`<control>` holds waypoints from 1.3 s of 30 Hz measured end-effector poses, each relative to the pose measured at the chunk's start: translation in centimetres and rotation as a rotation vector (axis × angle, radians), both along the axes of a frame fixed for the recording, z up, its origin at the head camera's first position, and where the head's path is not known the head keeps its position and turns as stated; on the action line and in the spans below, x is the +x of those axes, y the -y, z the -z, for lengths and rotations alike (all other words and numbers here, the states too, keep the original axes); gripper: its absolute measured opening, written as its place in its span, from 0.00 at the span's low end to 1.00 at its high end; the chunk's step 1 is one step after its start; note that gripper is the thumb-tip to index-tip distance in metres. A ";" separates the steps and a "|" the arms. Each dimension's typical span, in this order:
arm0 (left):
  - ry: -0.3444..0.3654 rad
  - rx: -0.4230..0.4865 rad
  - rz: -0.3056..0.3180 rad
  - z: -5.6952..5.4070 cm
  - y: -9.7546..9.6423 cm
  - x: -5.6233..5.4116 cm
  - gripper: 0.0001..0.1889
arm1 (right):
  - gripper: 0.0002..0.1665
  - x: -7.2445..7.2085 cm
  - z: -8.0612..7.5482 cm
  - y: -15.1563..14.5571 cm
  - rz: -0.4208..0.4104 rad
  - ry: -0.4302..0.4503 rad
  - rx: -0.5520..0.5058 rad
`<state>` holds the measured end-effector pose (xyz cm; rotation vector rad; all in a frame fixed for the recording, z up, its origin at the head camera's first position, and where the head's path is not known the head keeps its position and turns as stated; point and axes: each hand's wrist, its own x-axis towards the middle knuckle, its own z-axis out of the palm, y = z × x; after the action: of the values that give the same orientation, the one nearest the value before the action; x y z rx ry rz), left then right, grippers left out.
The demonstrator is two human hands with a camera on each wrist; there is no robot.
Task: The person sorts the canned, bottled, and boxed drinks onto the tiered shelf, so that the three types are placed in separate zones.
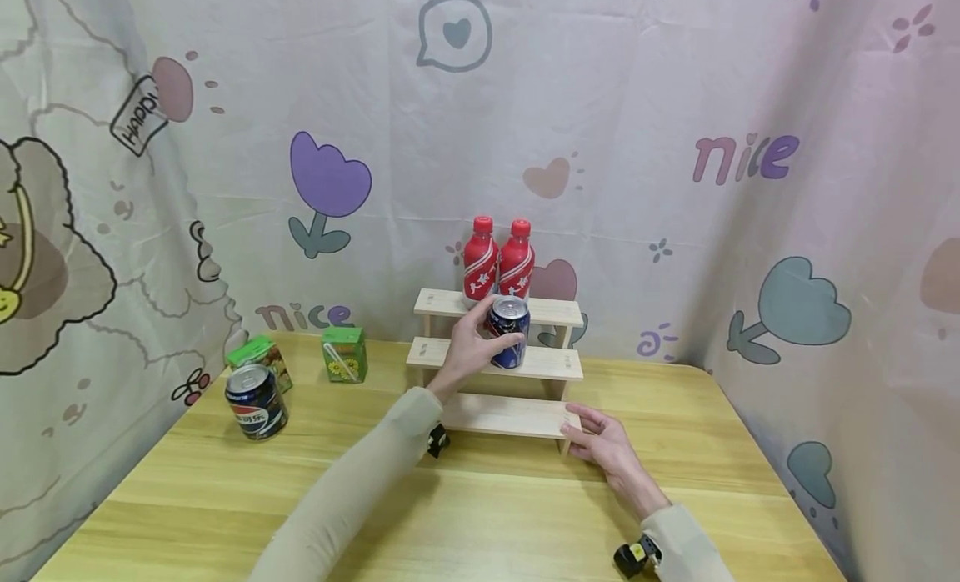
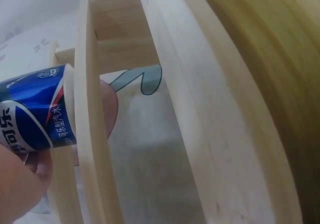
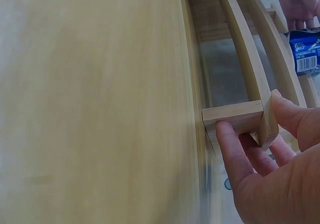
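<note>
My left hand [image 1: 469, 350] grips a blue soda can [image 1: 512, 348] upright at the middle step of a three-step wooden rack [image 1: 495, 413]. In the left wrist view the base of the can [image 2: 40, 111] is right at the step's board. With the thumb on the board and fingers against the end support, my right hand [image 1: 609, 450] holds the right end of the rack's lowest step. That grip also shows in the right wrist view, where the rack [image 3: 240, 115] meets the fingers. Two red bottles [image 1: 480, 269] stand side by side on the top step, behind the can.
To the left on the wooden table [image 1: 540, 515] stands another dark blue soda can [image 1: 257, 407]. A green drink carton [image 1: 283, 373] is partly hidden behind it, and a second green carton [image 1: 345, 357] stands nearer the rack. A patterned curtain [image 1: 615, 90] hangs behind the table.
</note>
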<state>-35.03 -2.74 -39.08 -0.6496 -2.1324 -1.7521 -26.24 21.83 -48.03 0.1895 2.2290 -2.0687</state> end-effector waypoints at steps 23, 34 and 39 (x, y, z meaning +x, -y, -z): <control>0.043 -0.100 -0.080 1.5 -0.6 0.4 0.46 | 0.33 0.1 0.2 -0.1 -0.015 -0.011 0.003; 0.051 -0.110 -0.116 1.4 -0.7 0.4 0.47 | 0.31 0.0 -0.1 0.0 0.002 0.001 0.000; 0.051 -0.116 -0.124 1.4 -0.6 0.2 0.47 | 0.31 -0.1 -0.2 0.1 0.002 -0.002 0.006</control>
<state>-34.86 -2.11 -40.44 -0.4945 -2.2700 -1.6067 -26.30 21.77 -47.88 0.1905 2.2372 -2.0638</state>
